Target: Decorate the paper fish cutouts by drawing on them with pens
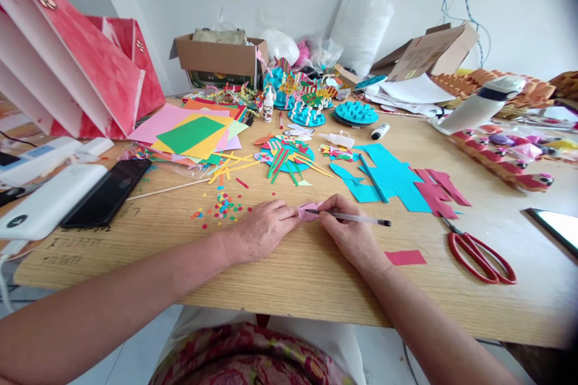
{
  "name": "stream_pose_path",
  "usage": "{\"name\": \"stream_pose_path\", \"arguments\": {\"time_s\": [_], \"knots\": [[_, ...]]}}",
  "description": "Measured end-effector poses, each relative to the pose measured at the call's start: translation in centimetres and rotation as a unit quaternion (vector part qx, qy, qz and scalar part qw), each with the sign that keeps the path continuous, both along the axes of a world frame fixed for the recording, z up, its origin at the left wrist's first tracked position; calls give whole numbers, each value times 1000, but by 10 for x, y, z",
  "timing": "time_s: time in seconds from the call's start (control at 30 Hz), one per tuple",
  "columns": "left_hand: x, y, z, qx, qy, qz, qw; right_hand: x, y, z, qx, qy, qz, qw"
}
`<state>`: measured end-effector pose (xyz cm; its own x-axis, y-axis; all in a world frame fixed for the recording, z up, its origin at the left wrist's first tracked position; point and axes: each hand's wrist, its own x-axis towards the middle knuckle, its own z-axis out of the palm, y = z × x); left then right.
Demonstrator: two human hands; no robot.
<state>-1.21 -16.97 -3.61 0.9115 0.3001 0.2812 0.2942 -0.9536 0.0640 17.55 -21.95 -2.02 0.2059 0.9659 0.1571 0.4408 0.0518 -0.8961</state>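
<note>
The right hand [350, 231] grasps a clear-barrelled pen [361, 218], its tip at a pink paper cutout [307, 212] between the hands at the wooden table [298, 280]; the left hand [264, 230] touches the cutout's edge; whether it pinches cannot be told.

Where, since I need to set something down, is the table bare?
Bare table: between the phone, the confetti and left forearm; and between the right forearm, the scissors and the front edge. The back is crowded with the cardboard box and blue crafts.
</note>
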Motion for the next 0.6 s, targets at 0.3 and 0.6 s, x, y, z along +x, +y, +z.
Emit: {"name": "stream_pose_path", "arguments": {"time_s": [0.3, 0.6], "knots": [[0, -1, 1, 6, -17, -2, 1000, 1, -2, 0, 2, 13, 1, 1000], [0, 1, -4, 18, -28, -2, 999, -1, 0, -3, 3, 16, 17, 1000]]}}
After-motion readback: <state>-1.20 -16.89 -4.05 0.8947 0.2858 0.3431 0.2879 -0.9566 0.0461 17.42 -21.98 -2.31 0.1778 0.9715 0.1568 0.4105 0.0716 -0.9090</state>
